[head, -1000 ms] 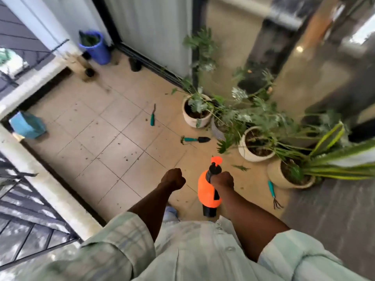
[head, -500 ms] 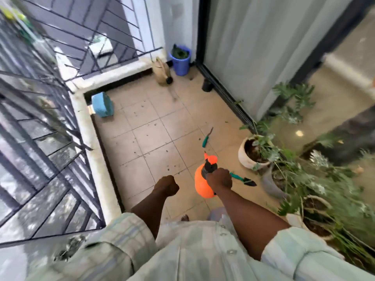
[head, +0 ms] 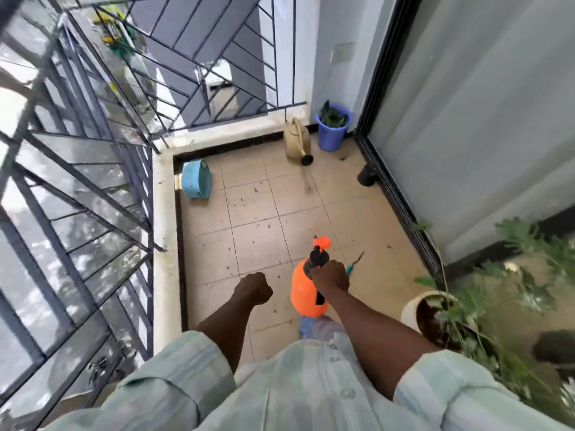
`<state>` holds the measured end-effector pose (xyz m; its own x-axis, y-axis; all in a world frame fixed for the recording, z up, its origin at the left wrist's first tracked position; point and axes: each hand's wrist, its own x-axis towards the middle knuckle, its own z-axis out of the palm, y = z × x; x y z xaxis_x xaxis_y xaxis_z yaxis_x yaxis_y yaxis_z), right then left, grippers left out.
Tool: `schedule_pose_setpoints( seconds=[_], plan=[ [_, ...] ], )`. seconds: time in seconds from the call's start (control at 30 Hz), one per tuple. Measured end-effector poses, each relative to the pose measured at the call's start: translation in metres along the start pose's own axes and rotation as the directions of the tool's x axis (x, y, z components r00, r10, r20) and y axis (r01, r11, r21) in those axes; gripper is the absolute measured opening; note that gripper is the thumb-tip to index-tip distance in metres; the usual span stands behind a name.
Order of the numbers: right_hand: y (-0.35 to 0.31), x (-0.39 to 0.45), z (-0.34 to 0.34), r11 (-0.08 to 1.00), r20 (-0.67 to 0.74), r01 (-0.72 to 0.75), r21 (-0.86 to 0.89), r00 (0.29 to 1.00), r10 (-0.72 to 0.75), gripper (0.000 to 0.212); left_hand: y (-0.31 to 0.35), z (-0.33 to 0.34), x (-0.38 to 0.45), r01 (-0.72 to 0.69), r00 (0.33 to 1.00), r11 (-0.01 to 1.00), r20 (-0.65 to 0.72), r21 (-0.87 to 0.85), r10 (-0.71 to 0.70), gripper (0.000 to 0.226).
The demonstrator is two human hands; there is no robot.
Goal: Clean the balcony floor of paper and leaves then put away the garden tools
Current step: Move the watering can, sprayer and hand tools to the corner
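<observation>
With the right hand [head: 330, 276] gripping the orange sprayer [head: 306, 294] by its top and the left hand [head: 253, 288] fisted on nothing beside it, I'd worry a foot catches the teal hand tool [head: 353, 265] lying just beyond the right hand.

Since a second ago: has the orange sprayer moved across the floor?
Yes. The orange sprayer, gripped by the right hand, has been carried away from the potted plants toward the blue bucket corner; the teal hand tool now lies beside it.

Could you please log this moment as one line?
right hand grips orange sprayer | left hand fisted, empty | debris on floor
</observation>
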<state>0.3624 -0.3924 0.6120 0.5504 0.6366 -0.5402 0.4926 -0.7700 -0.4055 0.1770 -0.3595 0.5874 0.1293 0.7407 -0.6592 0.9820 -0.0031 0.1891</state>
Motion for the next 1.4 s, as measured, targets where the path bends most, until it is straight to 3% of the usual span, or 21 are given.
schedule_pose_setpoints(
  seconds=[0.27,0.5,0.7,1.0,1.2,1.27,1.4],
  plan=[
    [-0.126,0.14,-0.065,0.989,0.105,0.113,-0.1,0.989,-0.103,0.044,0.061,-0.131,0.125,0.005,0.998,0.997,-0.058,-0.073,-0.01,0.027],
    [-0.209,0.256,-0.073,0.949,0.136,0.2,-0.243,0.976,-0.17,0.039,0.067,-0.203,0.231,0.037,0.998,0.996,-0.043,-0.084,-0.041,0.033],
    [-0.31,0.355,-0.068,0.953,0.145,0.085,-0.291,0.989,-0.044,0.038,0.063,-0.293,0.353,0.077,0.997,0.991,-0.017,-0.113,-0.079,0.031],
    [-0.485,0.466,-0.075,0.962,0.268,0.115,-0.249,0.962,-0.045,0.035,0.047,-0.433,0.502,0.025,0.999,0.995,0.027,-0.094,-0.022,0.031],
    [-0.565,0.557,-0.055,0.981,0.369,0.05,-0.19,0.929,0.024,0.031,0.041,-0.476,0.599,0.061,0.997,0.989,0.064,-0.133,-0.053,0.033],
    [-0.582,0.575,-0.048,0.97,0.405,0.09,-0.227,0.914,0.009,0.032,0.04,-0.485,0.616,0.07,0.995,0.987,0.077,-0.144,-0.059,0.032],
    [-0.608,0.648,-0.01,0.937,0.426,0.123,-0.328,0.904,0.031,0.056,0.036,-0.493,0.687,0.138,0.985,0.976,0.125,-0.167,-0.118,0.029]
  ],
)
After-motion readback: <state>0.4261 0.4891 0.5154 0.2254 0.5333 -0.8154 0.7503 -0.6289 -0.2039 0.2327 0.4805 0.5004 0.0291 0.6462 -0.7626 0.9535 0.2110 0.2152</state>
